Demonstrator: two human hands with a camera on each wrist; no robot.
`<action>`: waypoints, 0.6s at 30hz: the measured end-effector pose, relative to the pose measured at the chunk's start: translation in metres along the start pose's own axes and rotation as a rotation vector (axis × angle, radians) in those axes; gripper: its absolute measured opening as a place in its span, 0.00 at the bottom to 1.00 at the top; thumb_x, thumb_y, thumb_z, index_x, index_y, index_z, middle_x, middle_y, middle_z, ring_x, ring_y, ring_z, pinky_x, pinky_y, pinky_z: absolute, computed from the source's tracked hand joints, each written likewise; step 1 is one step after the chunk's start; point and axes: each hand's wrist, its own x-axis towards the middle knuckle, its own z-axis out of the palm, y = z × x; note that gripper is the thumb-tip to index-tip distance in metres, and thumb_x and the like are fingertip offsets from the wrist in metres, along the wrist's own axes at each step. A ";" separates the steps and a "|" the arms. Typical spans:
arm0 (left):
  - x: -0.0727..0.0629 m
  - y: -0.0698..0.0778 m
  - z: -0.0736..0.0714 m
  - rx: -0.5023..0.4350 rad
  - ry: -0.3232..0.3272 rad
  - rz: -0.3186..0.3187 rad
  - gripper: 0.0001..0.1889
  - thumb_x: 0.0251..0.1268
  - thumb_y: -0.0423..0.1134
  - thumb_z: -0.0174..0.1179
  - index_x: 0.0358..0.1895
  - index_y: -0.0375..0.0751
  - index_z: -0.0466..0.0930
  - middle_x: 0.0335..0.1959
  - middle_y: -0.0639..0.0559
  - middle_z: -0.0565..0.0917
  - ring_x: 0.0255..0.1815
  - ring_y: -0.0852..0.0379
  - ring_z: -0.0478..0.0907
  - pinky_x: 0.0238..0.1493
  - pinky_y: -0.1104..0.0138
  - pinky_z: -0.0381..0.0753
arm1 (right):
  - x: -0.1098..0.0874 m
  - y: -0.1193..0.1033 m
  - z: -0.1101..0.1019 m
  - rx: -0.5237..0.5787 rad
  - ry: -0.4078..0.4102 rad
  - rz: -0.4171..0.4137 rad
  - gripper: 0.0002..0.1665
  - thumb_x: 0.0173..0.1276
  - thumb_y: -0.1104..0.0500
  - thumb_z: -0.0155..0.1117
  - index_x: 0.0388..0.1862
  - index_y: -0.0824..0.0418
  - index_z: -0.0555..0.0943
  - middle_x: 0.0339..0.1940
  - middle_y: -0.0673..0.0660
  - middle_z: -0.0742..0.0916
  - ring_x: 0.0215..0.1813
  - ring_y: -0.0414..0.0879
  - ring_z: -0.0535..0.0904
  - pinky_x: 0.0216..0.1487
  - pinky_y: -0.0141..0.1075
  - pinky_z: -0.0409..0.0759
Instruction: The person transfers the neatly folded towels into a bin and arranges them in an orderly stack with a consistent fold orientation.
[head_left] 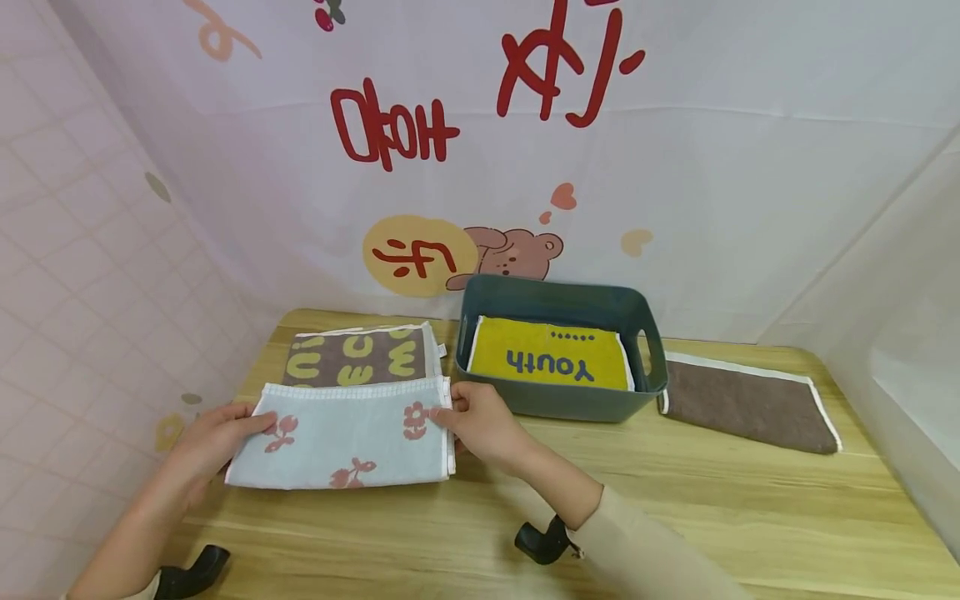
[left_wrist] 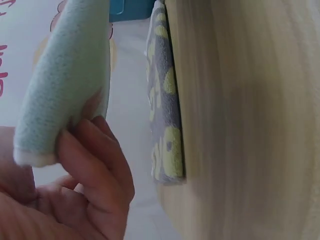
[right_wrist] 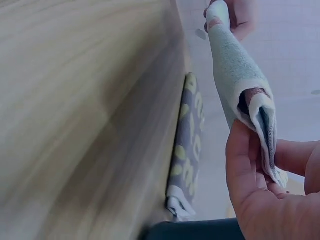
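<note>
A folded pale blue towel (head_left: pixel 337 437) with pink flowers is held up off the table between both hands. My left hand (head_left: pixel 213 442) pinches its left end; in the left wrist view the fingers (left_wrist: pixel 92 157) curl against the cloth. At the right end my right hand (head_left: pixel 483 421) grips the folded layers, thumb on one side and fingers on the other, as the right wrist view shows. Just behind it lies a folded grey-brown towel (head_left: pixel 360 358) with yellow-green letters, its front part hidden by the blue one in the head view.
A dark green basket (head_left: pixel 570 404) stands at the back middle, holding a folded yellow towel (head_left: pixel 547 354) marked "Youth". Right of it, a folded brown towel (head_left: pixel 750 404) lies on the wooden table (head_left: pixel 675 508). A printed white cloth (head_left: pixel 712 167) hangs behind.
</note>
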 end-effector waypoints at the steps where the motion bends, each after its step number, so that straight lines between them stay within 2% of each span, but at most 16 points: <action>1: 0.000 0.002 0.001 -0.003 0.001 -0.001 0.27 0.82 0.49 0.56 0.64 0.24 0.73 0.37 0.57 0.88 0.38 0.57 0.84 0.38 0.62 0.84 | 0.000 -0.002 -0.002 0.001 0.001 0.003 0.13 0.76 0.62 0.67 0.52 0.71 0.81 0.37 0.58 0.88 0.36 0.48 0.89 0.34 0.42 0.89; 6: 0.001 0.013 0.001 -0.001 -0.002 0.031 0.24 0.82 0.49 0.56 0.59 0.27 0.76 0.35 0.58 0.87 0.35 0.57 0.85 0.37 0.62 0.84 | -0.003 -0.010 -0.008 -0.010 0.012 0.008 0.13 0.77 0.62 0.67 0.53 0.70 0.81 0.38 0.58 0.88 0.37 0.48 0.88 0.35 0.43 0.89; 13: 0.001 0.030 0.003 0.000 -0.001 0.080 0.24 0.82 0.48 0.55 0.62 0.27 0.74 0.35 0.59 0.87 0.34 0.58 0.85 0.36 0.62 0.85 | -0.007 -0.021 -0.022 -0.013 0.009 -0.032 0.17 0.78 0.61 0.65 0.59 0.70 0.80 0.42 0.59 0.88 0.38 0.49 0.88 0.37 0.41 0.89; 18: 0.002 0.045 0.009 0.033 0.018 0.114 0.25 0.82 0.50 0.55 0.60 0.27 0.75 0.35 0.58 0.86 0.35 0.58 0.84 0.35 0.63 0.84 | -0.009 -0.026 -0.034 -0.007 0.020 -0.044 0.16 0.78 0.61 0.65 0.58 0.70 0.80 0.44 0.60 0.89 0.39 0.49 0.88 0.40 0.42 0.89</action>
